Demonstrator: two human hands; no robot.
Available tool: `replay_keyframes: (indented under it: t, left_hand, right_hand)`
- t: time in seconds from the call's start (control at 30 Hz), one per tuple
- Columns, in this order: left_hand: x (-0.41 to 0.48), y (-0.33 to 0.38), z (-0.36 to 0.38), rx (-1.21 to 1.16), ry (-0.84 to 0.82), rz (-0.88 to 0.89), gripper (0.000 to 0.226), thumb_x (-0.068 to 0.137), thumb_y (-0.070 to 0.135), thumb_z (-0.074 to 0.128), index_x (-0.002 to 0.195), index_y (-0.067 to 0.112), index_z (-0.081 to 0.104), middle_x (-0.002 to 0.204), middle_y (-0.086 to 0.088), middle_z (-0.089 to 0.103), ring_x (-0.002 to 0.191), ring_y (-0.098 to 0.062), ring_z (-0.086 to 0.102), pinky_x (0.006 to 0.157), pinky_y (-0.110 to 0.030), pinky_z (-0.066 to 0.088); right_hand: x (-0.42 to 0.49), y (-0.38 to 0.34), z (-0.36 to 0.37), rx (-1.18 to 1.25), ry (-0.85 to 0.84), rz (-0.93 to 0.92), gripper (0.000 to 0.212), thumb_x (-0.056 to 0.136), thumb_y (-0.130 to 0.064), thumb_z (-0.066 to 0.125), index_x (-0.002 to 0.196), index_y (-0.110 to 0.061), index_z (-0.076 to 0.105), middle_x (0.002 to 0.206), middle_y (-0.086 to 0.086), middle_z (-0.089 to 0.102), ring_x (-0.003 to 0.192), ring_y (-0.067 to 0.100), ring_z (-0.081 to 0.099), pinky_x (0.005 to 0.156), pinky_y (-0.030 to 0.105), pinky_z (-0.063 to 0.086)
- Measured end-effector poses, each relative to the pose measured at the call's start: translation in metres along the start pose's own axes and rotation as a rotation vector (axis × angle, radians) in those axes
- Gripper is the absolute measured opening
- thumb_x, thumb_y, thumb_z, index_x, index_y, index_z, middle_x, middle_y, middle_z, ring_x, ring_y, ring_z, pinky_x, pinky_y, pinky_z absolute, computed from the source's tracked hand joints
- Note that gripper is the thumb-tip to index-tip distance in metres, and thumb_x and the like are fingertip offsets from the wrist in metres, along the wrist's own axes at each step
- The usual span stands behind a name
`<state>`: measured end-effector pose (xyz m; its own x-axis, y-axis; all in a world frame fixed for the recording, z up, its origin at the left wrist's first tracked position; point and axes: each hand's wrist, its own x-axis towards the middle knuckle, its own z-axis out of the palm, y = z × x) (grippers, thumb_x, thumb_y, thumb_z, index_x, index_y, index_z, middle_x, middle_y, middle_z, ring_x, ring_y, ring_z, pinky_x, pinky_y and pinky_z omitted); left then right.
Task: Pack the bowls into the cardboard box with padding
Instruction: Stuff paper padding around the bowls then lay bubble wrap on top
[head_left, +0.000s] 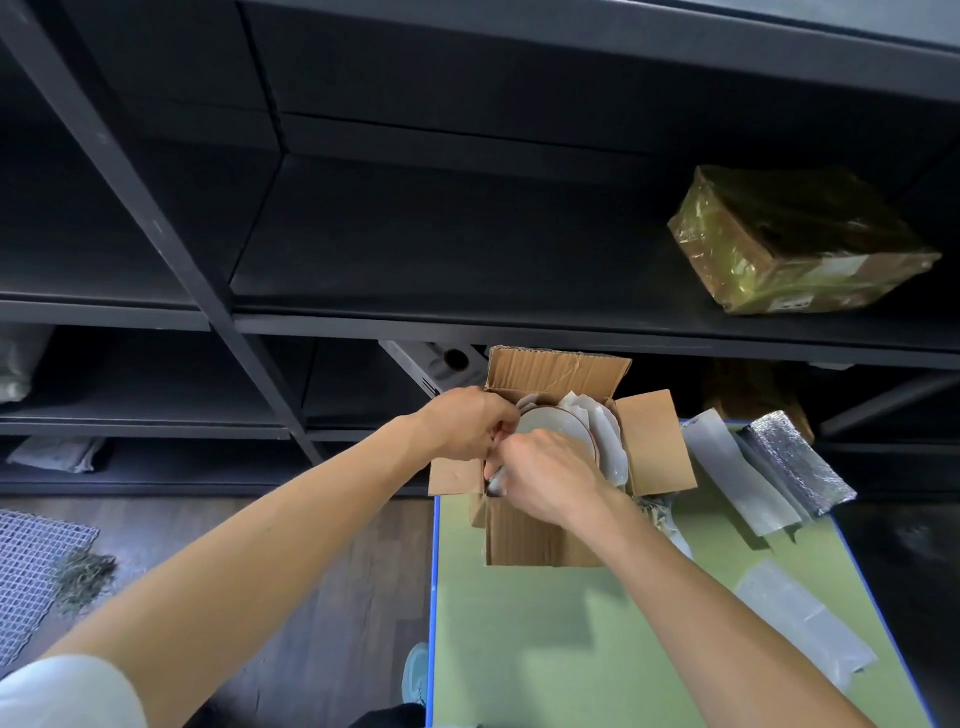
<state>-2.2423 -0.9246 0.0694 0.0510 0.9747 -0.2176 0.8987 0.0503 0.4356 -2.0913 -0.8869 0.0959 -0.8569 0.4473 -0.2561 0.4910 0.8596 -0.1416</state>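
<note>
An open cardboard box (540, 535) stands at the far left corner of the green table (597, 623), its flaps folded out. Inside it pale bowls (550, 423) stand on edge, with white foam padding (608, 441) tucked between and beside them. My left hand (467, 423) reaches over the box's left rim with fingers curled, pinching a bit of white padding. My right hand (545, 478) is just in front of it at the box's near left corner, fingers curled around white padding there. The two hands touch; what lies under them is hidden.
Loose foam sheets (737, 478) and a silver bubble-foil sheet (795, 457) lie on the table's right side; another foam piece (805, 618) lies nearer. Dark shelving rises behind, with a plastic-wrapped parcel (795, 244) on a shelf. A wire mesh (31, 571) lies on the floor, left.
</note>
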Motion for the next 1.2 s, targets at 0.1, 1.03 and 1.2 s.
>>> replay_keyframes:
  t: [0.1, 1.03, 1.2]
  left_hand:
    - [0.001, -0.002, -0.001, -0.012, -0.037, -0.001, 0.006, 0.085, 0.015, 0.061, 0.088, 0.019, 0.058, 0.085, 0.005, 0.061, 0.082, -0.020, 0.056, 0.071, -0.036, 0.048]
    - [-0.008, 0.009, -0.005, 0.242, -0.218, -0.065, 0.027, 0.089, 0.044, 0.057, 0.094, 0.024, 0.075, 0.088, 0.004, 0.068, 0.084, -0.021, 0.061, 0.073, -0.038, 0.056]
    - [0.000, 0.018, 0.005, 0.220, -0.126, -0.182, 0.026, 0.087, 0.034, 0.065, 0.067, 0.022, 0.053, 0.070, 0.005, 0.054, 0.079, -0.023, 0.057, 0.061, -0.034, 0.045]
  right_hand:
    - [-0.001, -0.004, 0.003, -0.001, 0.022, -0.001, 0.014, 0.088, -0.018, 0.056, 0.097, -0.013, 0.065, 0.088, 0.012, 0.068, 0.087, 0.034, 0.064, 0.060, 0.035, 0.036]
    - [-0.026, 0.006, 0.030, 0.075, 0.177, 0.023, 0.018, 0.093, -0.019, 0.053, 0.105, -0.019, 0.066, 0.095, 0.007, 0.070, 0.094, 0.032, 0.063, 0.062, 0.033, 0.033]
    - [-0.025, 0.006, 0.036, 0.079, 0.161, 0.054, 0.022, 0.095, -0.026, 0.052, 0.112, -0.024, 0.067, 0.089, 0.008, 0.063, 0.088, 0.032, 0.061, 0.062, 0.034, 0.031]
